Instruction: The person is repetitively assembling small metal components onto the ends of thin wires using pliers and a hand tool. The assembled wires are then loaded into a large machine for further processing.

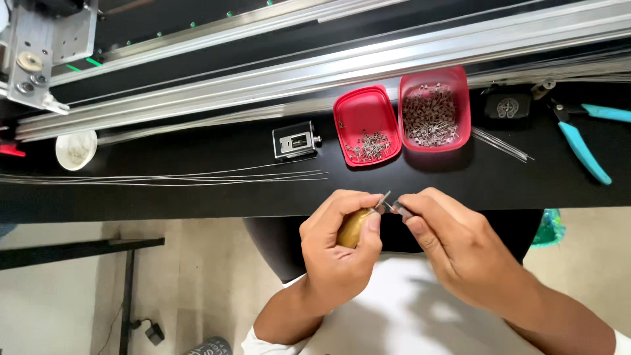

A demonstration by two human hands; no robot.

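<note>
A small metal piece (392,207) sits between the two hands, just off the near edge of the black workbench (197,197) and above the person's lap. The left hand (338,240) is curled around a wooden-handled tool (353,227), its fingers wrapped tight on the yellowish handle, with the tool's metal tip pointing right toward the small piece. The right hand (453,246) pinches that piece between thumb and forefinger, the other fingers folded in behind. The two hands nearly touch at the fingertips.

Farther away on the bench, straight beyond the hands, lie two red plastic trays side by side: the left red tray (365,125) holds a small scatter of metal clips, and the right red tray (435,108) is nearly full of them. To the left of the trays stands a small silver and black counter-like device (296,141). Thin steel wires (164,177) run along the bench on the left, and a few more lie to the right of the trays. At the far right rest teal-handled pliers (582,141). A white cup (76,149) sits at the far left. Long aluminium rails (328,62) cross the far side.
</note>
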